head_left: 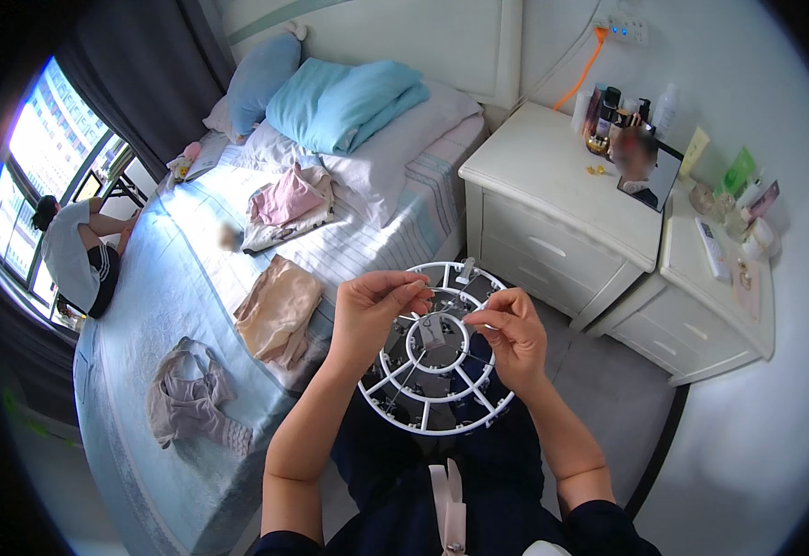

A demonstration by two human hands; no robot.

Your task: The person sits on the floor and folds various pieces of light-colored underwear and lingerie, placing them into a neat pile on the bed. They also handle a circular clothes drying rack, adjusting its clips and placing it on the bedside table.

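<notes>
A round white plastic clip hanger (pixel 446 431) lies level in front of my lap, made of concentric rings joined by spokes. Small clips sit along its rings, and thin dark cords run across them. Above its far left part, my left hand (pixel 380 306) pinches a thin cord between thumb and fingertips. My right hand (pixel 512 340) is over the right rim, thumb and forefinger pinched together on what looks like another part of the cord; the exact grip is too fine to make out. A pale clear tag or clip piece (pixel 433 331) shows at the inner ring.
On my left is a bed (pixel 189 292) with folded beige cloth (pixel 279 313), a grey bra (pixel 192 396) and folded pink clothing (pixel 289 194). Another person (pixel 74 250) sits on its far edge by the window. White nightstands (pixel 557 167) with bottles and a mirror (pixel 657 174) are at right.
</notes>
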